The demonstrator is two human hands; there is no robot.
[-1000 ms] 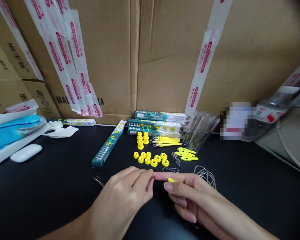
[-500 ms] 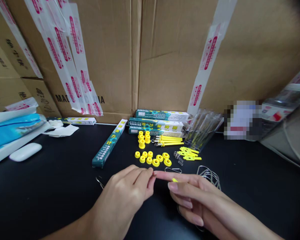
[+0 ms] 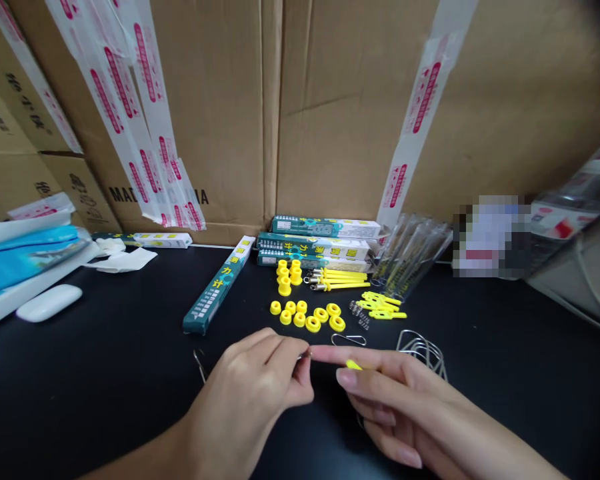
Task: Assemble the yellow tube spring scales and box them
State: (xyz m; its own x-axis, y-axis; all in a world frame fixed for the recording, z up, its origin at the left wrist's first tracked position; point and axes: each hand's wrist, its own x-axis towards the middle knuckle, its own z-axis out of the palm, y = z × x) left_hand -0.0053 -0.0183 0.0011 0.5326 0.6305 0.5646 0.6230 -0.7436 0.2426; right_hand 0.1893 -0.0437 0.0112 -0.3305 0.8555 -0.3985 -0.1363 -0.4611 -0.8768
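Note:
My left hand (image 3: 253,377) is closed in a pinch on a small metal piece (image 3: 305,355), mostly covered by the fingers. The tip of my right index finger meets its end. A yellow plastic piece (image 3: 353,365) is gripped between the thumb and index finger of my right hand (image 3: 405,387); only its tip shows. Just beyond the hands lie a bent wire hook (image 3: 349,340), small springs (image 3: 359,315), flat yellow plastic pieces (image 3: 383,305) and several yellow plastic caps (image 3: 313,324).
Behind the caps are yellow rods with springs (image 3: 343,280), stacked spring-scale boxes (image 3: 313,247) and clear tubes (image 3: 410,257). Another box (image 3: 219,287) lies left. More wire hooks (image 3: 423,353) are right. A white mouse (image 3: 49,303) sits far left; cardboard (image 3: 215,100) stands behind.
The left fingers have shifted slightly, and more of the metal piece shows. My right hand has moved slightly right, its lower fingers a little lower. The view has shifted slightly.

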